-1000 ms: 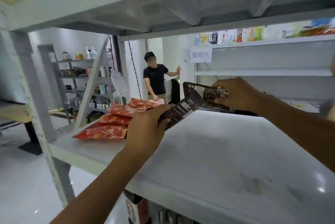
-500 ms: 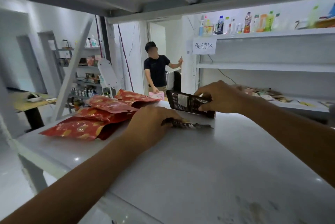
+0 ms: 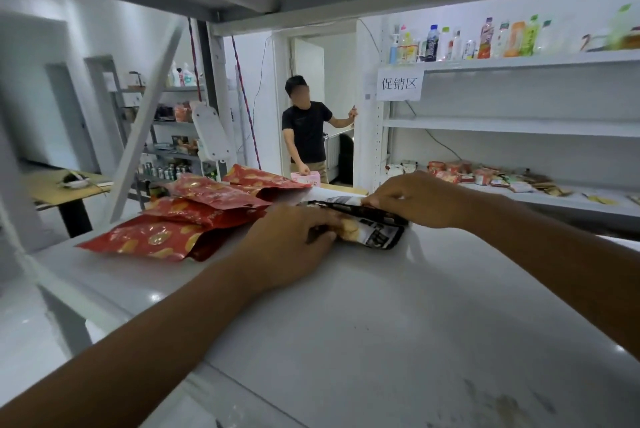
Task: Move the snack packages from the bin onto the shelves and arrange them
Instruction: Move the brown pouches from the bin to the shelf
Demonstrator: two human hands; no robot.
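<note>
**Head view: both your hands are on dark snack packages on the white shelf**

Your left hand lies palm down at mid-frame. Its fingers curl over the left end of the lower dark snack package, which lies flat on the white shelf.

Your right hand, just right of centre, pinches the edge of the upper dark snack package between bent fingers and thumb. That package overlaps the far side of the lower one; you cannot tell whether it rests fully on it.

Touching your left hand's far side, four red snack packages lie overlapped in a row that runs from the left-centre edge of the shelf toward the middle of the frame.

Beyond the shelf, at centre, a person in a black shirt stands in a doorway. At upper right, drink bottles line a wall shelf above a paper sign. More small snacks lie on a lower shelf at right.
</note>
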